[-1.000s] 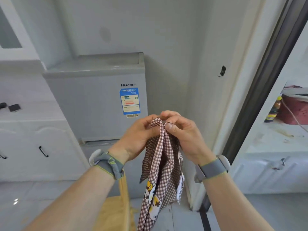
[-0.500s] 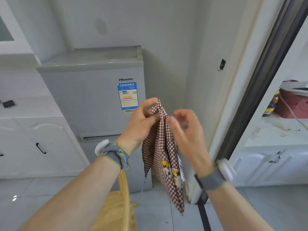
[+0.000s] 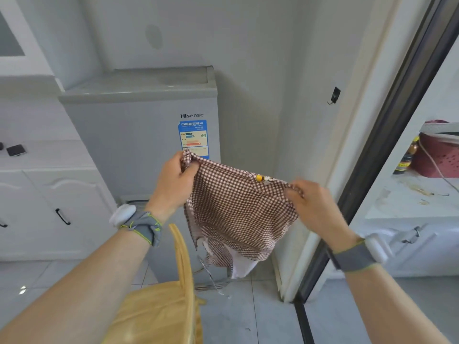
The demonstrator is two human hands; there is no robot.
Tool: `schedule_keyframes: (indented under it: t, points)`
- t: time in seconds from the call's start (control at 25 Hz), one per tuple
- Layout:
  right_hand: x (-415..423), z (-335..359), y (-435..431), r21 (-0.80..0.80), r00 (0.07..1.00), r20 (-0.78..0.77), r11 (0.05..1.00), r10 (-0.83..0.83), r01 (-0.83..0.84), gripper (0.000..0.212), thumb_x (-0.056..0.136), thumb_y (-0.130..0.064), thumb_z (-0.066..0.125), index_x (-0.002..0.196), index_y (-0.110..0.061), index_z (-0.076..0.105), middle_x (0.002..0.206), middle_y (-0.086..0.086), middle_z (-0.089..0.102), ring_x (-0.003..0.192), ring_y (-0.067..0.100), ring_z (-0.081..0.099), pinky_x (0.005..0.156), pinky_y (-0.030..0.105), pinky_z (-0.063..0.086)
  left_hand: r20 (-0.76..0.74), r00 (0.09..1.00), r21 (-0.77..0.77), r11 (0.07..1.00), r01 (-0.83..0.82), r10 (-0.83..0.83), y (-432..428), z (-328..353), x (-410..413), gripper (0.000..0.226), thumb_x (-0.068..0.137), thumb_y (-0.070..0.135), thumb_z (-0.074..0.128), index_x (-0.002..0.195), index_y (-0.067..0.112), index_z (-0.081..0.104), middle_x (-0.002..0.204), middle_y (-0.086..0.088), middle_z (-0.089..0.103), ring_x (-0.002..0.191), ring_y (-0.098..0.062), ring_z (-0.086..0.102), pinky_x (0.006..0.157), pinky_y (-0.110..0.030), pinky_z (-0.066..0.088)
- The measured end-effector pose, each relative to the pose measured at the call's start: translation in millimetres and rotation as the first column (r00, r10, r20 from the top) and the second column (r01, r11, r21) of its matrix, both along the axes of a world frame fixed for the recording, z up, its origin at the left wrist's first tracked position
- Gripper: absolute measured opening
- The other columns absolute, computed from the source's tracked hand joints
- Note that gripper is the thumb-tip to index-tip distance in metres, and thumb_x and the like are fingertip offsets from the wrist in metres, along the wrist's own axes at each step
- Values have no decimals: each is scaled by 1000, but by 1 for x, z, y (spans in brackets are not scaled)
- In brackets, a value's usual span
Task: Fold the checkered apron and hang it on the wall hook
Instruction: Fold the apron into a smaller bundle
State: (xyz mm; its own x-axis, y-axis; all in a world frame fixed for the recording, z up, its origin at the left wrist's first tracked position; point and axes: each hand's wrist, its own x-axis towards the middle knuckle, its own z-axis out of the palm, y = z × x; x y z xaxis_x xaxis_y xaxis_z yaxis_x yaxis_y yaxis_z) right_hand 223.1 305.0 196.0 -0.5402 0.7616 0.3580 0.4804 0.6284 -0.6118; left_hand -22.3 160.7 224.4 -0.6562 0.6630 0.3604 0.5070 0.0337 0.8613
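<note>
The brown-and-white checkered apron [image 3: 238,212] is stretched wide at chest height between both hands, its lower part and strings dangling toward the floor. My left hand [image 3: 173,182] grips its upper left corner in a bunch. At the upper right edge my right hand [image 3: 310,202] pinches the cloth; a small yellow print shows along the top edge. The black wall hook [image 3: 334,95] sits on the white wall up and to the right of the apron, with nothing on it.
A grey Hisense freezer [image 3: 139,135] stands behind the apron. White cabinets [image 3: 44,199] run along the left. A wooden chair [image 3: 164,306] is just below my left arm. A dark sliding-door frame [image 3: 387,145] stands right, with a counter, bottle and red basket beyond.
The apron hung bunched in a narrow strip from both hands held together. My right hand has slid away to the right along the top edge, spreading the cloth wide.
</note>
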Motion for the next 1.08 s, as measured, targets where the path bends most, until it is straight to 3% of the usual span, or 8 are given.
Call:
schedule_keyframes:
  t: [0.16, 0.32, 0.48, 0.68, 0.8, 0.88, 0.96, 1.08]
  points:
    - [0, 6, 5, -565, 782, -623, 710, -34, -419, 21, 96, -17, 54, 99, 0, 66, 86, 7, 70, 79, 14, 67, 69, 25, 54, 370, 929, 136, 990, -27, -26, -11, -3, 13, 20, 97, 10, 46, 98, 16, 65, 97, 7, 68, 93, -10, 63, 86, -27, 48]
    - [-6, 8, 5, -576, 695, -709, 668, -122, -471, 30, 99, -21, 49, 110, 6, 59, 96, 12, 67, 90, 26, 63, 79, 39, 51, 598, 801, 212, 970, -121, -30, -19, 4, 22, 22, 97, 16, 48, 88, 21, 67, 90, 5, 71, 87, -14, 66, 72, -27, 50]
    - [3, -16, -20, -501, 860, -361, 703, 360, -504, 25, 91, -17, 63, 115, -23, 62, 114, 5, 69, 105, 25, 66, 97, 51, 50, 679, 730, 83, 980, -182, 78, -24, -14, 22, 26, 99, 25, 48, 104, 9, 66, 99, -5, 72, 85, -17, 68, 75, -33, 52]
    - [-17, -24, -14, -797, 831, -538, 407, -143, -446, 23, 93, -16, 58, 111, -3, 66, 116, 17, 70, 101, 33, 69, 86, 43, 56, 664, 726, -86, 946, 311, -179, -52, -36, 20, 39, 76, 53, 67, 104, 25, 65, 104, 9, 72, 96, -8, 66, 83, -24, 50]
    - [-15, -33, -3, -811, 799, -578, 229, -167, -539, 39, 95, -35, 53, 119, -7, 64, 124, 14, 67, 104, 28, 68, 88, 40, 53, 635, 772, -198, 963, 184, -17, -53, -70, 32, 31, 79, 18, 74, 109, 15, 67, 111, -5, 71, 102, -23, 66, 88, -35, 51]
    - [-7, -66, -17, -835, 842, -539, 121, 19, -537, 49, 92, -41, 52, 127, -7, 59, 126, 13, 66, 114, 28, 64, 94, 42, 50, 816, 577, -87, 993, 79, 26, -51, -82, 30, 30, 83, 17, 69, 111, 6, 67, 114, -14, 71, 99, -29, 67, 88, -41, 52]
    - [-4, -91, -31, -884, 893, -435, 134, 115, -448, 43, 89, -27, 60, 122, 2, 60, 116, 17, 70, 104, 29, 68, 84, 38, 56, 905, 426, -32, 997, 73, -2, -54, -87, 21, 31, 89, 26, 62, 109, 3, 68, 108, -15, 72, 91, -29, 68, 83, -38, 53]
    - [-17, -96, -30, -882, 882, -460, 169, -102, -441, 30, 90, -19, 61, 108, 4, 66, 99, 19, 70, 81, 26, 72, 68, 34, 59, 866, 493, -212, 954, 211, 83, -66, -110, 24, 40, 83, 24, 69, 112, -3, 67, 108, -22, 72, 89, -32, 69, 90, -46, 52]
